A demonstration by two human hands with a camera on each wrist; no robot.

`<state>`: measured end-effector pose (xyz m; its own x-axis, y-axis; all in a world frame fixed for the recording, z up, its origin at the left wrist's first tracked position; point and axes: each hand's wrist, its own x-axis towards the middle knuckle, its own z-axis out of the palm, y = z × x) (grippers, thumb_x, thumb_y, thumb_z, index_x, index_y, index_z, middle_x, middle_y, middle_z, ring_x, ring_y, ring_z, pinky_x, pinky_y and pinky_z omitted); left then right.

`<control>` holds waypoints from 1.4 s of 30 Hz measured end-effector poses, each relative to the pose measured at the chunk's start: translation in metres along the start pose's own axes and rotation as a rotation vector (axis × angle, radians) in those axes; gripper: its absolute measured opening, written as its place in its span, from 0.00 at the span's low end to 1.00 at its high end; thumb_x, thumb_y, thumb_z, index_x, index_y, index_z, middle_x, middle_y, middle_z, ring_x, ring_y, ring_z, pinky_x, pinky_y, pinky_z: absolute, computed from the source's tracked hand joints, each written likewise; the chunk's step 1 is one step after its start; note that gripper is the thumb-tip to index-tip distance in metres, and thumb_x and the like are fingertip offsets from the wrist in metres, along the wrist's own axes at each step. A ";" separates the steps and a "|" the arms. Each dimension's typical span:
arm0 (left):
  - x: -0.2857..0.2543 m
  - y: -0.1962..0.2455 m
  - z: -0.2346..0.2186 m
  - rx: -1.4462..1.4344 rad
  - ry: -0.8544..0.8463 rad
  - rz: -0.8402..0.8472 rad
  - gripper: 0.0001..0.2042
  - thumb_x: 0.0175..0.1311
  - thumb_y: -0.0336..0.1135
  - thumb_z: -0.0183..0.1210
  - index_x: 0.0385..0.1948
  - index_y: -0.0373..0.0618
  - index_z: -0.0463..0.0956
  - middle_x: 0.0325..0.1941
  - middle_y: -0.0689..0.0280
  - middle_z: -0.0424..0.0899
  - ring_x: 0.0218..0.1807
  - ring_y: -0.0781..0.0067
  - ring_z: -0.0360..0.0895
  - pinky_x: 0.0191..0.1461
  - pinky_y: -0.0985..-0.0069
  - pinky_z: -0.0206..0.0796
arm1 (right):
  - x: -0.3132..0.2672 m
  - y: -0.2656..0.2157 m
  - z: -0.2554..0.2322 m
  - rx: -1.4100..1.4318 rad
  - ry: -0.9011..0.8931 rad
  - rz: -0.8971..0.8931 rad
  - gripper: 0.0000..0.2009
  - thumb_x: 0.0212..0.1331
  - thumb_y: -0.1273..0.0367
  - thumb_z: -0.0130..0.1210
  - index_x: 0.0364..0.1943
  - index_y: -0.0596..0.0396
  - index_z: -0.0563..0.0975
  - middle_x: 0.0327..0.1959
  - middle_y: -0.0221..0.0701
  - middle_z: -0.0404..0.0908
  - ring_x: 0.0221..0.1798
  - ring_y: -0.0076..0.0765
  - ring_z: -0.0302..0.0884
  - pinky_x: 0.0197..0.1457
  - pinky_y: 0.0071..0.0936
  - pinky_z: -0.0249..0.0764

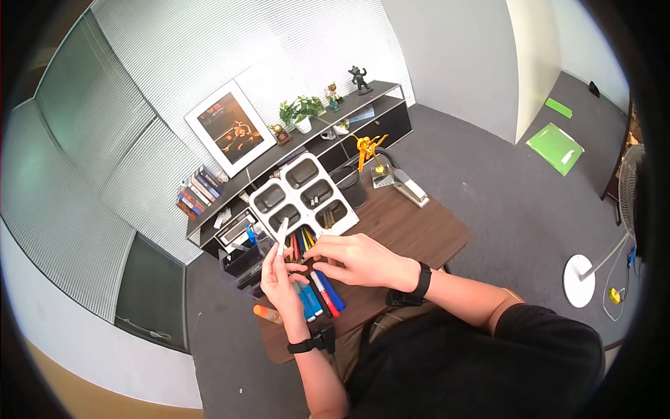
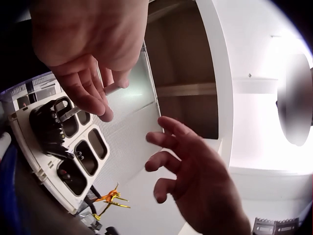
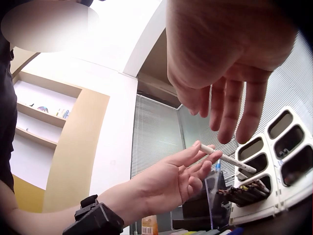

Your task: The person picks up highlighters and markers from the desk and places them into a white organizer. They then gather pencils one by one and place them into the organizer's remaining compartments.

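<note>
My left hand (image 1: pixel 281 283) pinches a slim white pen (image 3: pixel 234 161) between thumb and fingers, its far end angled toward the white compartment tray (image 3: pixel 277 193). In the left wrist view, the pen's tip overlaps one of the tray's dark wells. To the right of it my right hand (image 1: pixel 366 261) hovers with relaxed fingers and holds nothing. Just beyond both hands, a bundle of coloured pens or pencils (image 1: pixel 300 244) stands at the tray's near side. Below the hands, light-blue markers (image 1: pixel 310 302), a red-capped marker (image 1: pixel 326 296) and a dark blue marker (image 1: pixel 331 290) lie on the table.
An orange-capped glue bottle (image 1: pixel 267 313) is near the table's left edge. A dark desk organiser (image 1: pixel 244 269) stands left of the tray. Farther right are a stapler (image 1: pixel 410 188) and a golden figurine (image 1: pixel 368 150). Behind the table runs a low shelf (image 1: pixel 258 167).
</note>
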<state>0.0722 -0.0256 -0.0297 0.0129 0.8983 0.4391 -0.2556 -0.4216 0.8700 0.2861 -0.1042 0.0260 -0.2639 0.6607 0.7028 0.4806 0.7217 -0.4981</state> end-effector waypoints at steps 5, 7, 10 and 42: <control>0.005 -0.002 0.002 -0.118 0.030 -0.058 0.20 0.88 0.35 0.55 0.73 0.37 0.69 0.59 0.51 0.88 0.37 0.71 0.89 0.25 0.79 0.79 | 0.000 0.009 0.001 -0.012 0.038 -0.033 0.10 0.72 0.67 0.65 0.52 0.54 0.84 0.40 0.35 0.85 0.33 0.42 0.86 0.39 0.40 0.82; 0.009 -0.006 0.001 -0.106 0.044 -0.068 0.20 0.88 0.36 0.55 0.73 0.37 0.69 0.59 0.52 0.88 0.37 0.71 0.89 0.26 0.78 0.80 | -0.002 0.013 0.005 -0.021 0.058 -0.050 0.10 0.72 0.67 0.66 0.53 0.52 0.85 0.38 0.34 0.84 0.31 0.40 0.86 0.37 0.39 0.82; 0.016 -0.010 -0.005 -0.106 0.072 -0.076 0.20 0.88 0.36 0.55 0.73 0.38 0.69 0.61 0.52 0.87 0.38 0.71 0.90 0.27 0.77 0.81 | -0.001 0.015 0.005 -0.042 0.047 -0.047 0.11 0.72 0.67 0.66 0.53 0.52 0.85 0.37 0.33 0.84 0.32 0.40 0.86 0.37 0.39 0.82; -0.016 0.037 -0.012 0.969 -0.675 0.052 0.15 0.65 0.32 0.73 0.52 0.41 0.87 0.61 0.56 0.88 0.69 0.49 0.79 0.74 0.58 0.70 | -0.014 0.028 0.003 -0.194 -0.558 0.196 0.11 0.71 0.64 0.63 0.50 0.52 0.88 0.40 0.37 0.94 0.44 0.50 0.91 0.50 0.47 0.84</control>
<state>0.0510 -0.0538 -0.0066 0.6065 0.7529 0.2553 0.5654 -0.6343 0.5272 0.3011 -0.0928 0.0011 -0.5273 0.8232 0.2104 0.6937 0.5601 -0.4529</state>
